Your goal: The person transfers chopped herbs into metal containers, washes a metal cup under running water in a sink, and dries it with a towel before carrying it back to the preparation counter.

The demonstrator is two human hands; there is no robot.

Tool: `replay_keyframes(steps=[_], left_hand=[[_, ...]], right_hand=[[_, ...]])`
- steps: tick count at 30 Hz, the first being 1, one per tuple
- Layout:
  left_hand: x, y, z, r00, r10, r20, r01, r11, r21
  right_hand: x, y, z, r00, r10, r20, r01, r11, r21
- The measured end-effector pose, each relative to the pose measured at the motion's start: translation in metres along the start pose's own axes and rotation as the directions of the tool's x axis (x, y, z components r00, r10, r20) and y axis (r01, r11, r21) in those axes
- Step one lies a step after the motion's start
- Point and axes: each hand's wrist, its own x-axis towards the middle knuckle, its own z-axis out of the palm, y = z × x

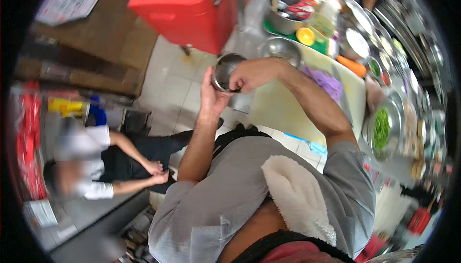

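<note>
My left hand point(212, 96) holds a small round steel bowl point(223, 71) from its left side and below. The bowl is tilted toward me and its dark inside shows. My right hand point(250, 74) reaches over the rim, with fingers pinched together inside the bowl. A small dark green bit shows by the fingertips, too small to name. A second, wider steel bowl point(280, 50) stands just beyond my right wrist, at the end of the pale cutting board point(283, 107).
A purple cloth point(324, 83) and a knife point(344, 100) lie on the board. To the right are a carrot point(351, 66) and a steel bowl of chopped greens point(381, 128). A red cooler box point(187, 11) stands ahead. A person point(129, 159) sits at the left.
</note>
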Motion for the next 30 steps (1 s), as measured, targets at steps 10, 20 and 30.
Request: replay_keyframes(steps=[10,20,30], left_hand=[[-0.046,0.039,-0.051,0.969,0.203,-0.142,-0.215,0.974,-0.068],[-0.030,0.136,-0.140,0.898,0.289,-0.333,-0.336,0.937,-0.092],[0.016,0.329,-0.230,0.881,0.290,-0.374,-0.369,0.916,-0.159]], right_hand=[[0.079,-0.030,0.010,0.966,-0.259,-0.016,0.260,0.961,0.095],[0.184,0.017,-0.051,0.978,-0.142,-0.150,0.183,0.933,0.311],[0.272,0.034,-0.130,0.870,0.281,-0.406,0.048,0.770,0.636]])
